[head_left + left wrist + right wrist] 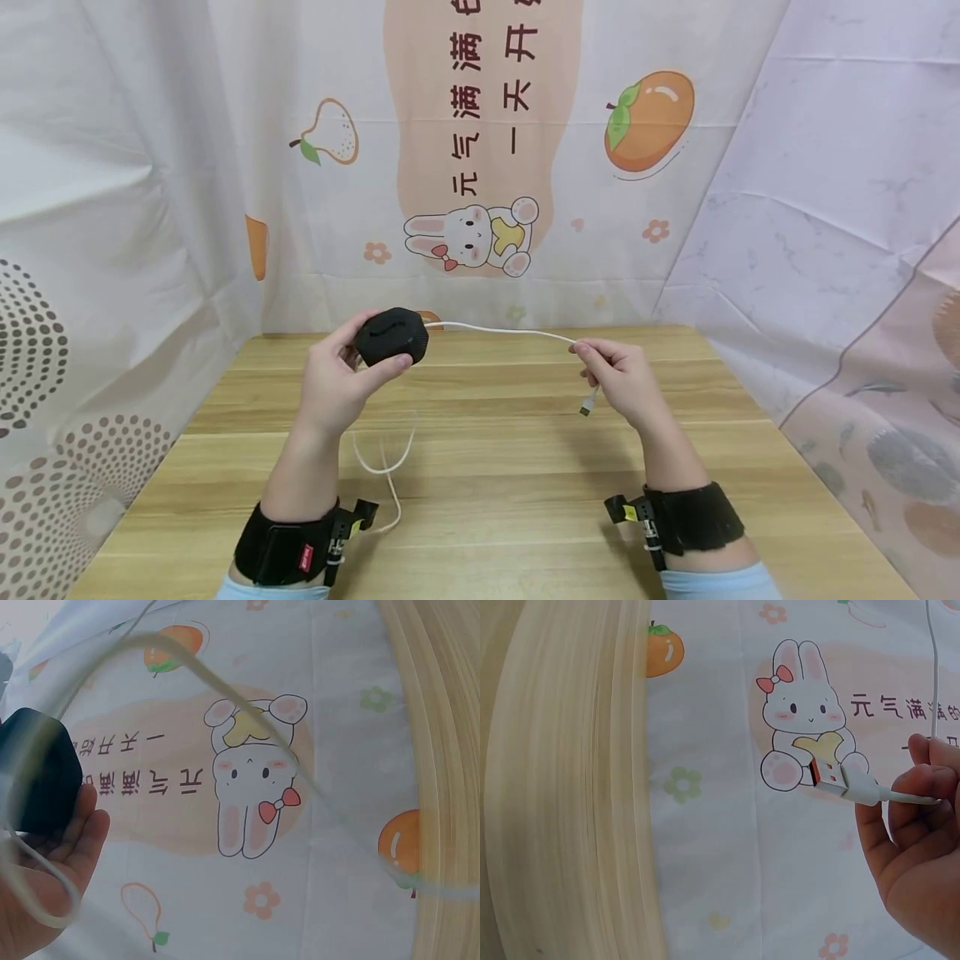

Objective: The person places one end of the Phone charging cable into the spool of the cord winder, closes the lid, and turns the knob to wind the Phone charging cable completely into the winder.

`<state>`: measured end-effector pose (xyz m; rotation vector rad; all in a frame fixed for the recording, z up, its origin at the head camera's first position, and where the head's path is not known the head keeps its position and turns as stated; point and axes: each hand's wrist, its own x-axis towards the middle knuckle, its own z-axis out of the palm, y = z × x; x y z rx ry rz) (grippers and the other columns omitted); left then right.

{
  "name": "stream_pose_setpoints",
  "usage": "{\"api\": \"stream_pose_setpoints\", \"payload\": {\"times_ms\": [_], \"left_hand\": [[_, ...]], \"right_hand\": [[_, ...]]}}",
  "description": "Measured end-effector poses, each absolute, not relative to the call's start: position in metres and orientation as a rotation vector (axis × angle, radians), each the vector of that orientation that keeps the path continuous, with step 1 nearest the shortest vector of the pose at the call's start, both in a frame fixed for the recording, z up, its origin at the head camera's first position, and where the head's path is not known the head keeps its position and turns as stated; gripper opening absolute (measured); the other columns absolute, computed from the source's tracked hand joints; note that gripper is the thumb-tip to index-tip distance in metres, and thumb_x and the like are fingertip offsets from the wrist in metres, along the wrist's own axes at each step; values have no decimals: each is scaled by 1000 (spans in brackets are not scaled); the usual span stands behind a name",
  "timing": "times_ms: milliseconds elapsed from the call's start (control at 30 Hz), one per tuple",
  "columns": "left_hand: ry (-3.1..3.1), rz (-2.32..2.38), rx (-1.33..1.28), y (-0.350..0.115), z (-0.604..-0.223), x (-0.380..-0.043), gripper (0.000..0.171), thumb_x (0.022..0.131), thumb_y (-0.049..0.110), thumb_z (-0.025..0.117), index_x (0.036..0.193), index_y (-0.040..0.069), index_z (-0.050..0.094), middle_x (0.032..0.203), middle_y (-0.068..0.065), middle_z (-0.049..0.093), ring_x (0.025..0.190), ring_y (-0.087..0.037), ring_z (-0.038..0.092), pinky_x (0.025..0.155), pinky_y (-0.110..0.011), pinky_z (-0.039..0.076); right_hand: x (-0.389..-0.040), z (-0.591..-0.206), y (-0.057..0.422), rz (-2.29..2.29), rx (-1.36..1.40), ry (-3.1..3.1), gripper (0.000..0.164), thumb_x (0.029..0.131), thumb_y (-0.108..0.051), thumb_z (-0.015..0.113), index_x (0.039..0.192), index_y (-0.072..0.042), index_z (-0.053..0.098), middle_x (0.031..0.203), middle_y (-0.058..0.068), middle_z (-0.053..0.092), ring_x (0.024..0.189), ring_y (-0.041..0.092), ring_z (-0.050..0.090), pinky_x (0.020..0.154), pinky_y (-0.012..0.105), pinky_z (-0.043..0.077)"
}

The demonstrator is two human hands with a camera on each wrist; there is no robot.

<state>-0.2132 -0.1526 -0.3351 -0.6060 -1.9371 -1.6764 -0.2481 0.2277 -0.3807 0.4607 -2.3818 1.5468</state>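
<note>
My left hand (335,375) grips a black many-sided block (392,336) between thumb and fingers, held up above the table; its face has a curved mark, and its exact kind I cannot tell. A white USB cable (495,330) runs from behind the block across to my right hand (621,379), which pinches it near its end. Below those fingers hangs the USB plug (830,778), its metal end pointing away from the hand in the right wrist view. More of the cable loops down beneath the left hand, blurred across the left wrist view, where the block (45,769) shows dark against the palm.
Under both hands lies a wood-grain table (480,517); a loop of the white cable (395,492) trails over its left half. Behind the far edge hangs a printed curtain (322,242) with a rabbit and fruit. Light patterned sheets (810,208) enclose the sides.
</note>
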Motion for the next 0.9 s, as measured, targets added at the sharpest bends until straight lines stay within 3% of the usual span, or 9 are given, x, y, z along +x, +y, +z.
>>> {"api": "stream_pose_setpoints", "payload": {"times_ms": [167, 267, 400, 533, 600, 700, 833, 900], "left_hand": [[-1937, -1672, -606, -151, -335, -213, 49, 76, 0, 86, 123, 5, 71, 111, -12, 72, 93, -20, 68, 83, -23, 54], [-1937, -1667, -600, -151, -335, -212, 49, 76, 0, 86, 123, 5, 72, 110, -12, 72, 93, -20, 68, 82, -23, 54], [-1938, -1661, -596, -150, -335, -212, 48, 77, 0, 86, 122, 4, 72, 110, -12, 72, 93, -19, 68, 82, -23, 54], [-1942, -1660, -580, -151, -335, -213, 48, 77, 1, 86, 122, 4, 71, 110, -12, 72, 93, -20, 68, 82, -23, 54], [-1950, -1662, -565, -152, -335, -213, 48, 77, 2, 86, 123, 4, 71, 111, -11, 72, 94, -20, 68, 82, -23, 54], [-1939, -1681, -532, -155, -334, -212, 48, 79, 2, 85, 124, 2, 70, 112, -11, 71, 95, -21, 68, 83, -23, 54], [-1848, -1765, -489, -159, -332, -210, 47, 78, -4, 82, 123, -2, 70, 111, -13, 71, 95, -21, 68, 83, -23, 56], [-1817, -1806, -489, -159, -332, -210, 46, 78, -6, 82, 122, -3, 69, 111, -14, 71, 94, -22, 68, 83, -24, 56]], "right_hand": [[-250, -382, 235, 1511, 423, -2407, 35, 105, -33, 59, 117, -4, 75, 87, 12, 67, 70, 25, 62, 74, 28, 57], [-251, -383, 237, 1509, 404, -2412, 37, 104, -38, 59, 115, -6, 75, 90, 11, 67, 72, 28, 63, 65, 28, 55], [-252, -384, 240, 1504, 386, -2413, 38, 104, -40, 59, 115, -8, 76, 94, 9, 68, 72, 27, 61, 47, 28, 41], [-252, -385, 241, 1519, 384, -2408, 39, 103, -43, 59, 114, -10, 76, 91, 14, 67, 67, 23, 56, 40, 29, 31], [-253, -386, 242, 1522, 391, -2411, 40, 104, -43, 59, 115, -8, 75, 87, 17, 65, 66, 23, 55, 39, 28, 30], [-255, -387, 245, 1532, 381, -2404, 41, 104, -40, 58, 116, -5, 74, 84, 18, 64, 66, 22, 56, 45, 26, 40], [-258, -390, 251, 1563, 329, -2375, 38, 105, -32, 59, 116, 1, 73, 84, 11, 64, 66, 17, 57, 62, 27, 52], [-259, -392, 253, 1572, 318, -2382, 35, 105, -30, 60, 114, 1, 74, 85, 9, 64, 66, 17, 57, 60, 26, 50]]}}
